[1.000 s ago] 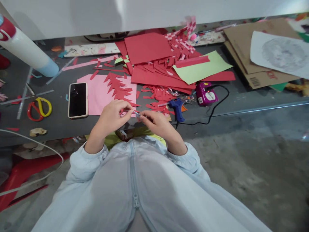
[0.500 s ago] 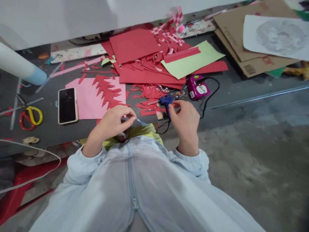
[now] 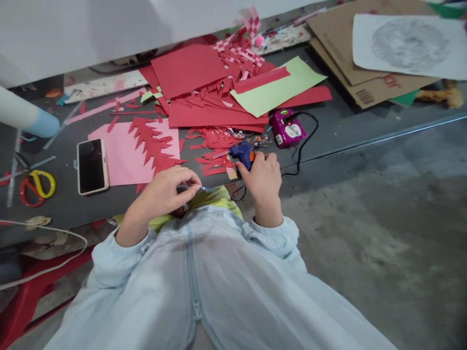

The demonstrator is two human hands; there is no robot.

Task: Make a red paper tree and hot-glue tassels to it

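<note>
My right hand (image 3: 263,182) is closed round the handle of a blue glue gun (image 3: 241,153) with an orange trigger. Its nozzle points left over red paper scraps (image 3: 211,138) at the table's front edge. My left hand (image 3: 170,190) pinches a thin, shiny bluish strip (image 3: 207,189) between thumb and fingertips, above my lap. What the strip is I cannot make out. Just beyond that hand, a jagged red paper cut-out (image 3: 151,143) lies on a pink sheet (image 3: 122,165).
A phone (image 3: 92,167) and red-yellow scissors (image 3: 38,187) lie left. Behind are red sheets (image 3: 189,68) and a light green sheet (image 3: 270,97). A purple box (image 3: 288,131) with a black cable stands right of the glue gun. Cardboard (image 3: 339,58) lies far right.
The whole view has shifted, so most things on the table sit further left. My right hand has closed more fully round the glue gun's handle. My left hand keeps its pinch.
</note>
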